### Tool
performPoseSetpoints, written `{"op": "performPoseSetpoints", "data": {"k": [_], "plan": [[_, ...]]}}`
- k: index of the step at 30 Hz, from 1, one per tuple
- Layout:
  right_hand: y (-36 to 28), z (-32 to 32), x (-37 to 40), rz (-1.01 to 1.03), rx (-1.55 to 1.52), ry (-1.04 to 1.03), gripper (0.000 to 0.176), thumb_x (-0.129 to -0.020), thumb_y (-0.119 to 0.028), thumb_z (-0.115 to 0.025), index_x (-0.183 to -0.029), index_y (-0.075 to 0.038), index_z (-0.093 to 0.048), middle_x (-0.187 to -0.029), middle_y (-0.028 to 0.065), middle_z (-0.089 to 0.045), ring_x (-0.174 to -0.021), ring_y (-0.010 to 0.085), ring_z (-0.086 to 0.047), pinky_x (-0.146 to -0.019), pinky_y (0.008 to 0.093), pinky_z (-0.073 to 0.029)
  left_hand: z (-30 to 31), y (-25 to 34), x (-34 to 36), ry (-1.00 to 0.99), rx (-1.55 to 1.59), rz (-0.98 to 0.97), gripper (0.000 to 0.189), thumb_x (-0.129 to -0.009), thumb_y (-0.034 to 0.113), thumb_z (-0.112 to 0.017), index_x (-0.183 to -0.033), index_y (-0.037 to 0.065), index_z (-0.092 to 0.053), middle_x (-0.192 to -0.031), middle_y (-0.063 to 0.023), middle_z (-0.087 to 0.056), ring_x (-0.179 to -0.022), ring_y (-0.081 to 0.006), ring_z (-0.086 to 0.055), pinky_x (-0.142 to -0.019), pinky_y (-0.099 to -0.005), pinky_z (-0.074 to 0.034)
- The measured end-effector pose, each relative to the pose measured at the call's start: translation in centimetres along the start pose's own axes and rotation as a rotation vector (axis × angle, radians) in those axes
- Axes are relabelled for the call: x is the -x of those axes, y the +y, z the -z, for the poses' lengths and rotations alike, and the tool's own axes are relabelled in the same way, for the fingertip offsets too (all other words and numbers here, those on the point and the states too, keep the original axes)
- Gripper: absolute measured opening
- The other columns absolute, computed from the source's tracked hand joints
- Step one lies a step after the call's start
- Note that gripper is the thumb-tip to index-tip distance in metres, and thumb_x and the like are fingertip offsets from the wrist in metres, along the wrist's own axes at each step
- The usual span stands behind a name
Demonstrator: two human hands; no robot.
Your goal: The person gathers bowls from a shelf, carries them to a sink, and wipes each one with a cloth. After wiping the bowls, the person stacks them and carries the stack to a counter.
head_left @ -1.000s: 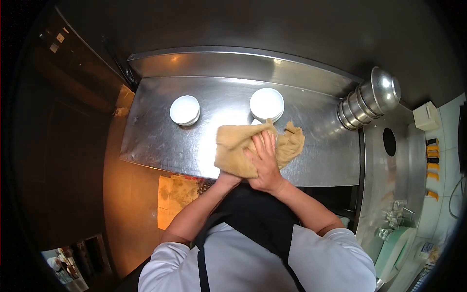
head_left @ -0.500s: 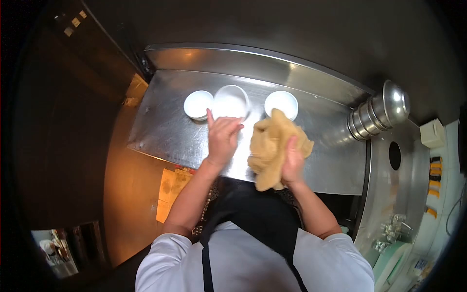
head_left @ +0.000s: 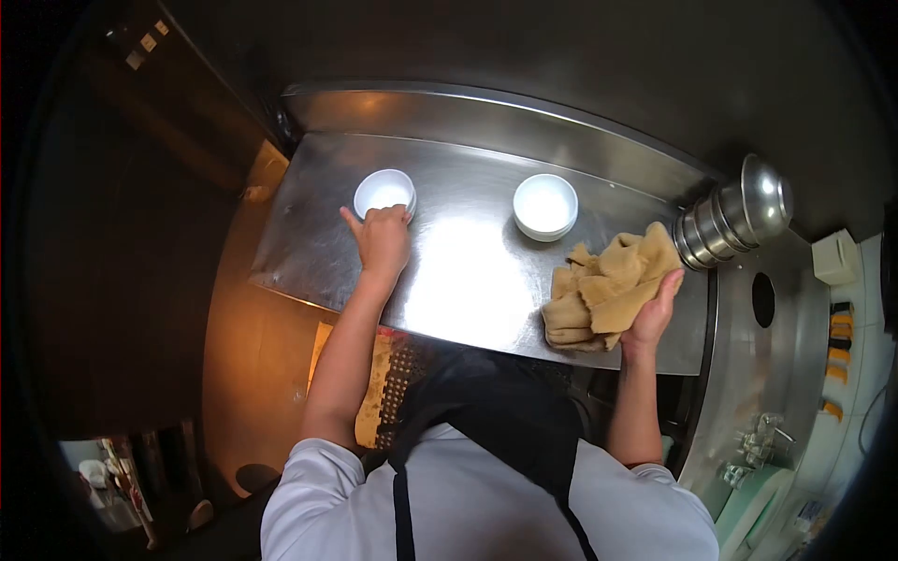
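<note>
My left hand (head_left: 382,243) is at the near rim of a white bowl (head_left: 382,187) on the left of the steel table. Its fingers curl over the rim, and the thumb points out to the left. In my right hand (head_left: 652,318) is a bunched tan towel (head_left: 608,290), held above the right part of the table. Behind the towel and to its left stands a stack of white bowls (head_left: 545,208), open side up. How many bowls are under my left hand cannot be made out.
The steel table (head_left: 449,280) has a raised back edge (head_left: 505,117). Nested metal bowls (head_left: 725,220) lie tipped on their side at the right end. Beyond them are a steel counter with a round hole (head_left: 763,299) and a tap (head_left: 762,439).
The separate middle white bowl no longer shows. My left hand has moved left to the left bowl. My right hand has carried the towel to the right, uncovering the right stack.
</note>
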State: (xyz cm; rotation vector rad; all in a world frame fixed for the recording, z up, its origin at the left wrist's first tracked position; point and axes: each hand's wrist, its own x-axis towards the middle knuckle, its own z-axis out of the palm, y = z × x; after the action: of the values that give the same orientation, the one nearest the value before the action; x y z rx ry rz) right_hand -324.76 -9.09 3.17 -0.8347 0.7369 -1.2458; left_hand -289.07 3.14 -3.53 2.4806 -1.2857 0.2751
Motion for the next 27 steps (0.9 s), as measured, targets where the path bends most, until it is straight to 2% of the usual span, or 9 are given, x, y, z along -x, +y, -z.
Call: {"op": "performPoseSetpoints", "data": {"k": [3,6,10,14,15,18,22,25,27], "plan": [[-1.9,0.8,-0.5,0.083,-0.008,0.071,0.059,-0.104,-0.053,-0.03,-0.139,-0.007,-0.041,-0.134,0.0107,-0.052,-0.121,0.026,-0.054,-0.102,0.0401,-0.046,0.0,2.7,0.0,0.145,0.002,-0.028,0.051,-0.083,0.029,-0.072,-0.125,0.004,-0.061,-0.132,-0.0159,-0.055,-0.127,-0.0315,-0.047,-0.112,-0.0677,-0.013],[-1.9,1.4,-0.9,0.098,-0.009,0.084,0.059,-0.104,-0.052,-0.029,-0.139,-0.007,-0.041,-0.133,0.0115,-0.053,-0.121,0.0261,-0.054,-0.102,0.04,-0.045,0.6,8.0,-0.5,-0.028,0.372,-0.252,0.055,-0.085,0.033,-0.07,-0.129,0.002,-0.058,-0.136,-0.016,-0.053,-0.132,-0.0321,-0.043,-0.114,-0.0638,-0.016],[-0.6,0.5,-0.4,0.013,-0.01,-0.002,0.059,-0.104,-0.052,-0.029,-0.139,-0.006,-0.041,-0.132,0.0123,-0.053,-0.12,0.0264,-0.055,-0.102,0.0402,-0.045,-1.6,15.5,-0.2,-0.144,0.383,-0.532,0.056,-0.087,0.036,-0.067,-0.13,0.001,-0.056,-0.137,-0.0172,-0.052,-0.134,-0.0339,-0.042,-0.114,-0.062,-0.018],[0.3,1.4,-0.1,0.039,-0.029,-0.068,0.062,-0.104,-0.052,-0.031,-0.139,-0.002,-0.041,-0.134,0.0138,-0.052,-0.12,0.0251,-0.054,-0.102,0.0385,-0.044,-2.7,17.2,-1.8,-0.475,0.397,-0.459,0.036,-0.093,0.031,-0.06,-0.121,0.008,-0.065,-0.122,-0.011,-0.064,-0.12,-0.0283,-0.055,-0.114,-0.0629,-0.018],[0.3,1.8,-0.1,0.026,-0.03,-0.054,0.062,-0.103,-0.053,-0.031,-0.14,-0.003,-0.041,-0.134,0.0135,-0.052,-0.12,0.0255,-0.054,-0.103,0.0392,-0.045,-3.2,17.3,-1.3,-0.242,0.573,-0.439,0.029,-0.096,0.028,-0.057,-0.114,0.008,-0.068,-0.11,-0.0098,-0.069,-0.109,-0.0284,-0.061,-0.114,-0.0623,-0.019],[0.5,2.9,0.3,-0.035,-0.048,0.01,0.064,-0.103,-0.055,-0.03,-0.14,-0.004,-0.04,-0.133,0.0129,-0.053,-0.12,0.0263,-0.055,-0.103,0.0406,-0.045,-4.4,16.6,-1.8,-0.414,0.709,-0.34,0.028,-0.096,0.025,-0.056,-0.112,0.005,-0.068,-0.107,-0.0132,-0.069,-0.104,-0.0318,-0.062,-0.114,-0.0613,-0.02],[1.1,3.2,0.5,-0.074,-0.05,0.048,0.066,-0.102,-0.057,-0.031,-0.14,-0.004,-0.041,-0.133,0.0132,-0.053,-0.121,0.026,-0.054,-0.103,0.0404,-0.045,-4.5,17.0,-1.7,-0.26,0.699,-0.398,0.027,-0.097,0.023,-0.055,-0.109,0.004,-0.068,-0.096,-0.0152,-0.069,-0.099,-0.0353,-0.063,-0.115,-0.058,-0.021],[1.8,3.0,0.5,-0.059,-0.039,0.015,0.065,-0.102,-0.056,-0.032,-0.139,-0.003,-0.041,-0.132,0.0132,-0.053,-0.12,0.0255,-0.055,-0.102,0.0395,-0.045,-3.5,16.5,-2.5,-0.49,0.743,-0.251,0.024,-0.098,0.022,-0.054,-0.106,0.003,-0.068,-0.088,-0.0114,-0.07,-0.089,-0.0287,-0.066,-0.116,-0.0554,-0.021],[2.5,3.0,0.3,0.01,0.068,0.034,0.062,-0.102,-0.053,-0.035,-0.138,-0.002,-0.042,-0.132,0.0138,-0.053,-0.12,0.0251,-0.055,-0.101,0.0388,-0.046,-3.1,16.5,-1.8,-0.306,1.071,-0.145,0.024,-0.098,0.019,-0.054,-0.107,0.001,-0.066,-0.082,-0.0099,-0.069,-0.082,-0.0225,-0.065,-0.114,-0.0499,-0.028]]}}
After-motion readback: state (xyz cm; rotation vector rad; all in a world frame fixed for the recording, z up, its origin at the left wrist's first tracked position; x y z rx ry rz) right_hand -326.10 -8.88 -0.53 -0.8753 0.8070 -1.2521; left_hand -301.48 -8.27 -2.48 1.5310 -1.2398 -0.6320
